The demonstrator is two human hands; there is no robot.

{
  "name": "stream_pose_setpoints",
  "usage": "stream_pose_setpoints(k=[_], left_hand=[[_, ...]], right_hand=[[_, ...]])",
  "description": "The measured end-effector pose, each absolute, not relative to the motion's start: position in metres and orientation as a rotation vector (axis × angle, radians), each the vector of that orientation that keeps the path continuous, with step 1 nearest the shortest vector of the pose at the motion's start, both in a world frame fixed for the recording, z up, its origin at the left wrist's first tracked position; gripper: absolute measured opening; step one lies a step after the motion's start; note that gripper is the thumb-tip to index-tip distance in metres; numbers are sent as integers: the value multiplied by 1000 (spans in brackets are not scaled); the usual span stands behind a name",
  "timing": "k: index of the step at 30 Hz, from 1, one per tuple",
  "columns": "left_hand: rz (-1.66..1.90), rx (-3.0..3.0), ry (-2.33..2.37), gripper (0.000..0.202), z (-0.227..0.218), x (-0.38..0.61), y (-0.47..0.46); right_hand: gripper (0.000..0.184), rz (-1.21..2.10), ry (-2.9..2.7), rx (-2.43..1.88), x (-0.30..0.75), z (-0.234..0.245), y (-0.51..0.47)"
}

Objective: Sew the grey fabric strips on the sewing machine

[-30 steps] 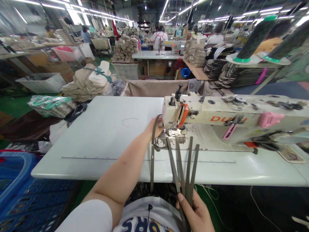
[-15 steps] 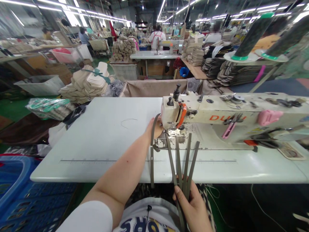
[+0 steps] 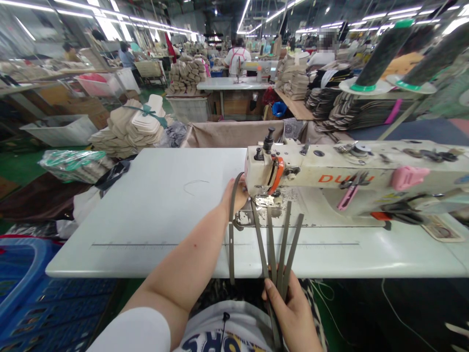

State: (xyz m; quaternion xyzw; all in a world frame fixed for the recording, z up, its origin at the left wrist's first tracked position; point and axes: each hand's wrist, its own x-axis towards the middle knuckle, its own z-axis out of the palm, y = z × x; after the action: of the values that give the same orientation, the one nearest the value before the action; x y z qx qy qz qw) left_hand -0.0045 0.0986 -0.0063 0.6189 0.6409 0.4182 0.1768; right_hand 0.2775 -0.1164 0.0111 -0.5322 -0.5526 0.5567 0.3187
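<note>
My right hand (image 3: pixel 289 303) is closed round several narrow olive-grey strips (image 3: pixel 283 244) at the table's front edge. The strips fan out away from me, and the leftmost reaches up to the needle area of a white sewing machine (image 3: pixel 311 171). Beside the machine head, at its left, is my left hand (image 3: pixel 239 195); its fingers are mostly hidden behind the head and a strip. That curved strip (image 3: pixel 231 234) loops over the hand and hangs down past the table edge. What the left fingers do at the presser foot (image 3: pixel 264 201) is out of sight.
A white table (image 3: pixel 154 205) with a printed ruler line spreads to the left, a loose thread lying on it. Pink-handled snips (image 3: pixel 348 195) hang on the machine body. A blue basket (image 3: pixel 47 303) stands at lower left. Thread cones (image 3: pixel 381 58) rise at the right.
Almost nothing differs. Both hands and the strips stay in place, with only a very slight shift of the view.
</note>
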Motion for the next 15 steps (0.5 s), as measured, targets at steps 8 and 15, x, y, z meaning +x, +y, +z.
stream_pose_setpoints(k=[8, 15], left_hand=[[1163, 1637, 1894, 21, 18, 3, 84], [972, 1905, 1879, 49, 27, -13, 75]], right_hand=[[60, 1408, -1373, -1397, 275, -7, -121], [58, 1416, -1302, -1360, 276, -22, -123]])
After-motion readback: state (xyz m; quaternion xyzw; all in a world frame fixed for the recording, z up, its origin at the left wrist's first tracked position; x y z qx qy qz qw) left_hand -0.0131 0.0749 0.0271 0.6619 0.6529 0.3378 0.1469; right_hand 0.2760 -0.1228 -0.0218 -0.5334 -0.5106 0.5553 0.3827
